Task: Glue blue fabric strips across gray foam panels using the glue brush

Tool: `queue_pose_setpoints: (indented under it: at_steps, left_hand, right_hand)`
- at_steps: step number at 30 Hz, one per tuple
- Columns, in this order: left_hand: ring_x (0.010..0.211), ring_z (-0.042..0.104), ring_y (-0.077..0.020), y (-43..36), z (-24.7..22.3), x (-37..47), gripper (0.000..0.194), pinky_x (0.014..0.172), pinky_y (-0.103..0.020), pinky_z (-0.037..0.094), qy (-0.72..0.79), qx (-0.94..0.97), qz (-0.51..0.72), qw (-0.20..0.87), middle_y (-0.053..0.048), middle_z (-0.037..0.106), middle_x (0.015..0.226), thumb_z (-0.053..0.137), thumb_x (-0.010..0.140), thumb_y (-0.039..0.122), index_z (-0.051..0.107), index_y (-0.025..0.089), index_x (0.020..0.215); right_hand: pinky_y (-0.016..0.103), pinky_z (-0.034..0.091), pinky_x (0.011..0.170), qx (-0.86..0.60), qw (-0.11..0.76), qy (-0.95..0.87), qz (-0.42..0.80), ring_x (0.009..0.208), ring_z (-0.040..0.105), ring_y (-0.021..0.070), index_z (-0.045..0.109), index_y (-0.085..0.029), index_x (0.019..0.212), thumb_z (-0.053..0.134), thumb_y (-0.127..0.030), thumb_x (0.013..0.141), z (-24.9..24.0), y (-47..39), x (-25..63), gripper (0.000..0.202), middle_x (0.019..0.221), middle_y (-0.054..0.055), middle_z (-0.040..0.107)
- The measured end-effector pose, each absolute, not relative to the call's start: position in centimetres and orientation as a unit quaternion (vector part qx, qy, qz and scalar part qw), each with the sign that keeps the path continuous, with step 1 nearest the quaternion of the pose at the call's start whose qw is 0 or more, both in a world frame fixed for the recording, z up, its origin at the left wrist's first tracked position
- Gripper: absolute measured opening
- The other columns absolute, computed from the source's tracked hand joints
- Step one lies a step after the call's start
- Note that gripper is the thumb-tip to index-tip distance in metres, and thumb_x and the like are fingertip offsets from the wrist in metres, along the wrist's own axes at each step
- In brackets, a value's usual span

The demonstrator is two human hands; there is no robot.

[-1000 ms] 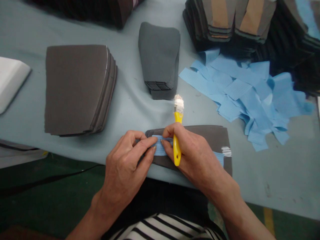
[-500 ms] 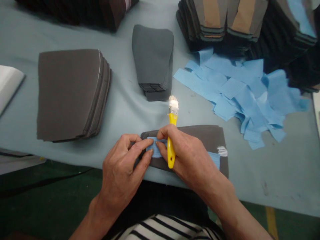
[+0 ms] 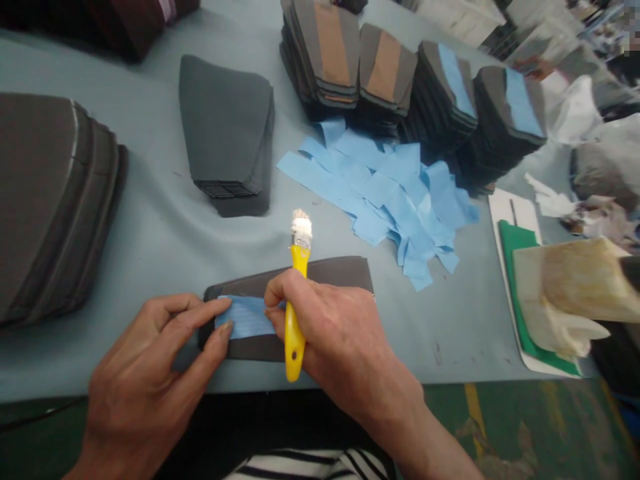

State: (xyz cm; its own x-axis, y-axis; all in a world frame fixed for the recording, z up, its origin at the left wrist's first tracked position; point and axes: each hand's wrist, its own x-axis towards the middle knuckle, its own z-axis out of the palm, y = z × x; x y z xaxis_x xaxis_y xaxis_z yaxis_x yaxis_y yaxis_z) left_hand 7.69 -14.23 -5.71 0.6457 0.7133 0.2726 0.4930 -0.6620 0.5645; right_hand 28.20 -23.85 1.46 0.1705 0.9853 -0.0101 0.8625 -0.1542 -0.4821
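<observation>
A blue fabric strip [image 3: 249,316] lies along a dark tapered panel [image 3: 343,269] at the table's front edge. With fingertip and thumb, my left hand [image 3: 155,370] holds the strip's left end against the panel. My right hand [image 3: 335,323] is closed around a yellow-handled brush [image 3: 297,293], its white-coated bristles pointing away from me. The thumb and forefinger of that hand touch the strip as well. My right hand covers the strip's right end.
Loose blue strips [image 3: 373,183] are heaped beyond my hands. Behind them stand stacked panels with brown strips [image 3: 333,50] and blue strips [image 3: 523,103]. Plain dark stacks [image 3: 225,120] [image 3: 35,200] sit left. A stained yellowish container [image 3: 575,280] rests on a green sheet [image 3: 523,300] at right.
The view has swung to the right. My right hand has slid rightward along the strip, away from my left fingertips, uncovering more blue. My left hand stays at the strip's left end.
</observation>
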Motion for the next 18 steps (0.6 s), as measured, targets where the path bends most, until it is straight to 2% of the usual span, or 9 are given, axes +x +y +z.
queue_pose_setpoints:
  at_steps: [5,11,15,18]
  left_hand:
    - [0.100,0.069,-0.0214,-14.3,-5.2,7.9,0.031,0.094,-0.035,0.053,0.347,0.875,0.236,0.240,0.000,0.067,0.117,0.070,0.100,0.028,0.070,0.038,0.130]
    - [0.096,0.067,-0.0220,-14.1,-4.9,8.2,0.036,0.093,-0.039,0.053,0.344,0.873,0.244,0.244,0.001,0.067,0.113,0.071,0.099,0.026,0.071,0.044,0.130]
    - [0.097,0.067,-0.0238,-14.2,-4.9,8.2,0.041,0.092,-0.041,0.052,0.346,0.873,0.238,0.249,0.001,0.066,0.114,0.072,0.098,0.026,0.070,0.048,0.133]
    - [0.096,0.066,-0.0260,-14.3,-4.7,8.5,0.049,0.091,-0.045,0.052,0.359,0.868,0.238,0.247,0.002,0.065,0.113,0.071,0.098,0.026,0.067,0.055,0.137]
  right_hand:
    - [0.027,0.034,0.058,-0.772,0.206,-0.584,0.144,0.058,0.060,0.0115,0.060,-0.026,0.102,0.066,-0.021,0.100,2.4,-26.3,31.3,0.008,0.077,-0.007,0.069]
    - [0.027,0.038,0.062,-0.805,0.229,-0.529,0.137,0.066,0.064,0.0152,0.060,-0.026,0.101,0.064,-0.031,0.099,1.9,-28.7,35.2,0.007,0.078,-0.004,0.068]
    - [0.027,0.039,0.063,-0.813,0.250,-0.506,0.147,0.066,0.061,0.0147,0.059,-0.025,0.101,0.061,-0.032,0.100,1.0,-29.4,35.9,0.007,0.081,-0.003,0.068]
    - [0.026,0.036,0.061,-0.816,0.267,-0.493,0.143,0.062,0.056,0.0140,0.059,-0.025,0.100,0.063,-0.032,0.098,0.4,-29.6,36.0,0.008,0.074,-0.005,0.061]
